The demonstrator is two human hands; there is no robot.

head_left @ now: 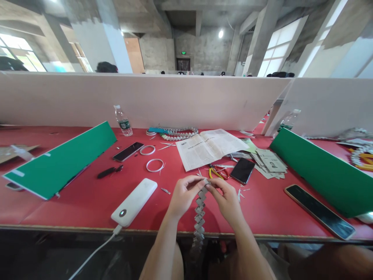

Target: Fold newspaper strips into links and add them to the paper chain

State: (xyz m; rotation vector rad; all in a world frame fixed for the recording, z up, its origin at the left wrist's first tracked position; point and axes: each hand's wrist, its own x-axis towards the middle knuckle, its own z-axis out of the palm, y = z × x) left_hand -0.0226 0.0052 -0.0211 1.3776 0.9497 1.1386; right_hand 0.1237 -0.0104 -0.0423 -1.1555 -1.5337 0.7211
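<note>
A grey chain of folded paper links [200, 216] hangs from my fingers down past the red table's [72, 206] front edge. My left hand [183, 196] pinches its top end from the left. My right hand [225, 198] pinches the same end from the right, fingertips almost meeting over the top link. Just behind my hands lie yellow-handled pliers [215, 172] and small paper scraps.
A white power bank [134, 202] with a cable lies left of my hands. Phones [242, 170] [128, 151] [319, 211], white rings [154, 165], an open newspaper [208, 147], folded paper pieces [269, 161], a water bottle [122, 120] and two green boards [61, 159] [323, 171] are on the table. White partitions [175, 99] stand behind.
</note>
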